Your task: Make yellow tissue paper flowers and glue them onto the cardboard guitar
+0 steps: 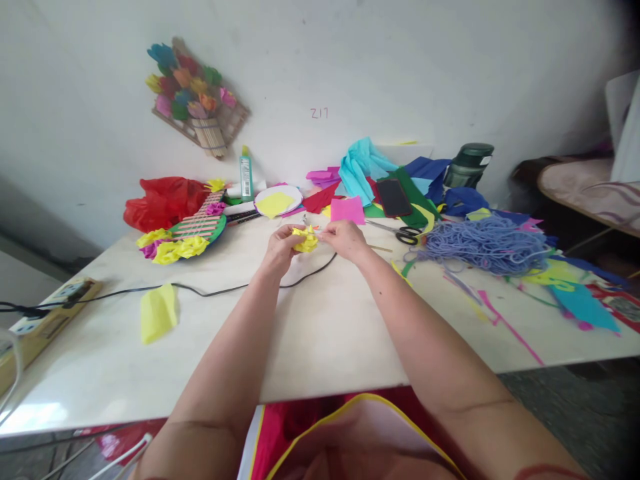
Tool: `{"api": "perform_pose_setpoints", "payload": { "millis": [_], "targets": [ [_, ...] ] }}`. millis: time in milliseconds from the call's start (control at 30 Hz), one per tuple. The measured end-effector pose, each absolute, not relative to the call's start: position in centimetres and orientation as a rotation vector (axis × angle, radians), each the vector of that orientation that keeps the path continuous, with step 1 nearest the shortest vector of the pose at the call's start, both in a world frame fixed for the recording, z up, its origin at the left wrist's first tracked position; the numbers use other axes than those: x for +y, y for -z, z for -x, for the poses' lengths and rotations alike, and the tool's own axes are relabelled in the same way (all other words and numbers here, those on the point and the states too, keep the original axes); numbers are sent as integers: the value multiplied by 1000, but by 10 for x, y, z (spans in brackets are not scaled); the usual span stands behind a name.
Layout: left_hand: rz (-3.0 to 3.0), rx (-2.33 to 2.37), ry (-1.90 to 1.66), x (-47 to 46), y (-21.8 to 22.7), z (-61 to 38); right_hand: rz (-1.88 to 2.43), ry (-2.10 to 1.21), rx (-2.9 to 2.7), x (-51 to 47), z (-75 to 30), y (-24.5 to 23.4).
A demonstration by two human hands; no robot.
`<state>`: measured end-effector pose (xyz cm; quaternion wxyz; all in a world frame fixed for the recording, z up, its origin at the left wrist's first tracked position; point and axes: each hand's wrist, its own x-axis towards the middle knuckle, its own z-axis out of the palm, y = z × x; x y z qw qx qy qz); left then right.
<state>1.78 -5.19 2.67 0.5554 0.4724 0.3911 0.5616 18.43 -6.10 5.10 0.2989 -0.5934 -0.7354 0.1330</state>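
Observation:
Over the middle of the table, my left hand [281, 248] is closed on a yellow crepe paper flower [305, 240] with ruffled edges. My right hand [345, 240] meets it from the right, thumb and fingers pinched together close to the flower. A small orange and whitish bit shows between the two hands; what my right fingers grip is too small to make out. Just behind the hands lies a pink paper square [348, 211]. A black cord [240, 288] runs across the table and ends beneath my right hand.
At left are a decorated round board [200, 230] with paper flowers, red crepe paper [163, 203], a yellow paper piece [159, 313] and a power strip [55, 310]. Scissors [407, 235], a phone [394, 198], blue yarn [483, 243] and a dark bottle [467, 167] are at right.

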Motion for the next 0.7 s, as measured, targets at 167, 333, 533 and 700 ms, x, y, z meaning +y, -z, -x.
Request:
{"api": "perform_pose_setpoints", "payload": {
  "millis": [167, 333, 533, 700],
  "targets": [
    [-1135, 888, -1347, -52, -27, -19, 1630, -330, -1888, -60, -182, -51],
    [-1122, 873, -1339, -50, -24, -19, 1596, -163, -1899, -64, -182, -50],
    [-1071, 866, -1309, -49, -24, -18, 1509, 94, -2097, -72, -182, -51],
    [-1035, 862, -1309, -50, -25, -19, 1541, 252, -2250, -77, -183, -57]
  ]
}}
